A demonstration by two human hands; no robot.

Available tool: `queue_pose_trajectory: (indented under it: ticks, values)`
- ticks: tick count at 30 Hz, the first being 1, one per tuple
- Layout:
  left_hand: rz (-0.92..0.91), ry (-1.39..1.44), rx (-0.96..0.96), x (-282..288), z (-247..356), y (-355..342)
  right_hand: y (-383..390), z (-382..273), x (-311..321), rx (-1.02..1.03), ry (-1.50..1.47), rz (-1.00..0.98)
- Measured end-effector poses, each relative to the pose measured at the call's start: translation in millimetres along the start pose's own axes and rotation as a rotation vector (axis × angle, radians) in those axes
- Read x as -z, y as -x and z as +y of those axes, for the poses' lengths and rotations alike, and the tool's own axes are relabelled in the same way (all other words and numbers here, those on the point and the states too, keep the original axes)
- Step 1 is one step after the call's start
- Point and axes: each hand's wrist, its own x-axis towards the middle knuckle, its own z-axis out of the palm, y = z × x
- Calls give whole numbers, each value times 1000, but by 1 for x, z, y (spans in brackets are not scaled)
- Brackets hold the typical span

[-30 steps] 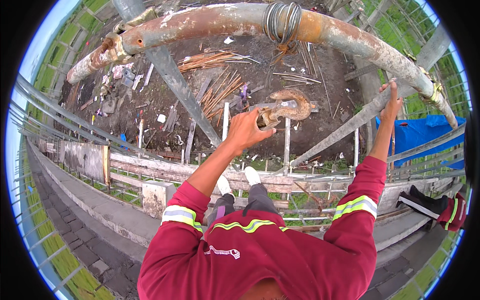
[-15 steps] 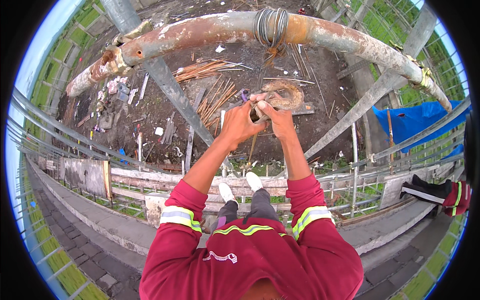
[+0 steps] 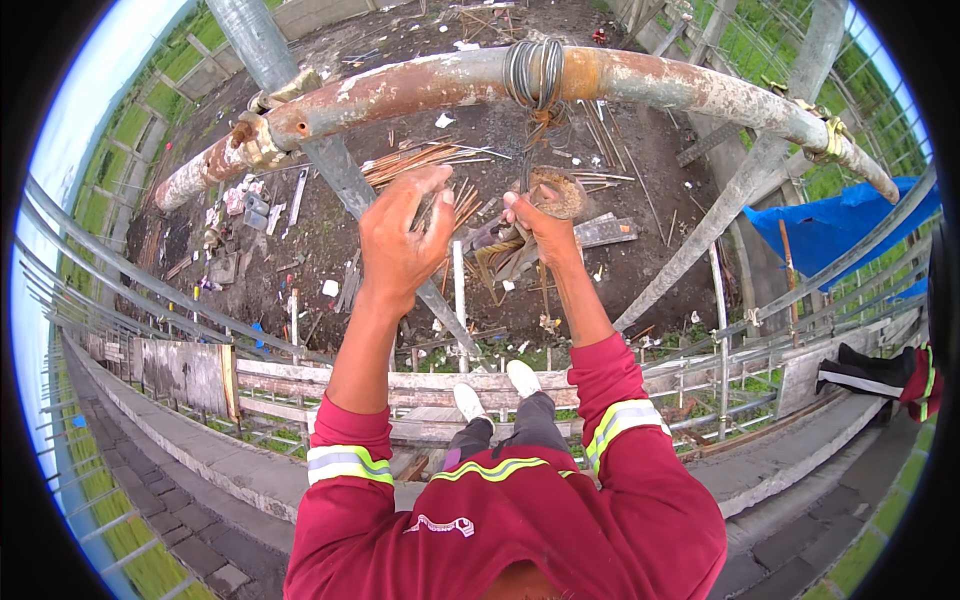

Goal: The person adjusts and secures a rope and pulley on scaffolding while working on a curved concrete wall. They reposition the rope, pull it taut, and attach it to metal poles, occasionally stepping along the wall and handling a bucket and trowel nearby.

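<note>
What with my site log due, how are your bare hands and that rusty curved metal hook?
Left bare hand: apart, loosely curled. Right bare hand: at rusty hook, exact grip unclear. Across view, above hands: rusty pale-flecked metal pipe.
</note>
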Motion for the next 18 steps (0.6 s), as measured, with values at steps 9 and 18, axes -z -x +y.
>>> queue_pose_trajectory:
  ticks: [9, 18]
  values:
    - [-288, -689, -100, 78, 28, -128, -19, 13, -9, -107, 51, -250]
    - [-413, -593, -163, 77, 34, -142, -18, -26, 47, 174, 554, 84]
